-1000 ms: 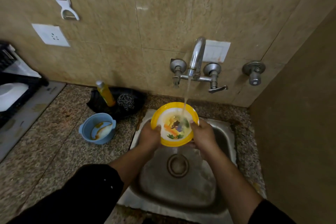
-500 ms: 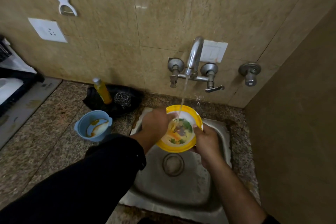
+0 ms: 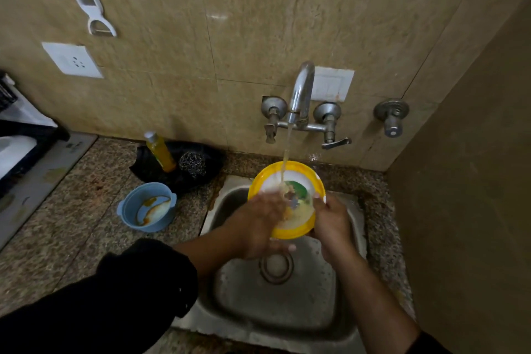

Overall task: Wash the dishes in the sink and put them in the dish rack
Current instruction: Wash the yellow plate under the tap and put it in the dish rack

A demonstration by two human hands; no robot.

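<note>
Head view. Held yellow plate (image 3: 304,178) tilted beneath tap (image 3: 300,89): gripped its right rim with right hand (image 3: 330,221); overlapped its left face with left hand (image 3: 255,224), blurred, grip undeterminable.

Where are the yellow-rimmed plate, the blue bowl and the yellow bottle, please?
yellow-rimmed plate (image 3: 268,182): head view, white inner surface, upper left.
blue bowl (image 3: 152,210): head view, stained inner floor.
yellow bottle (image 3: 162,154): head view, middle of its body.

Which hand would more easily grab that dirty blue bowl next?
Probably the left hand: it lies nearer the blue bowl on the counter, merely touching the yellow plate, which the right hand grips.
</note>
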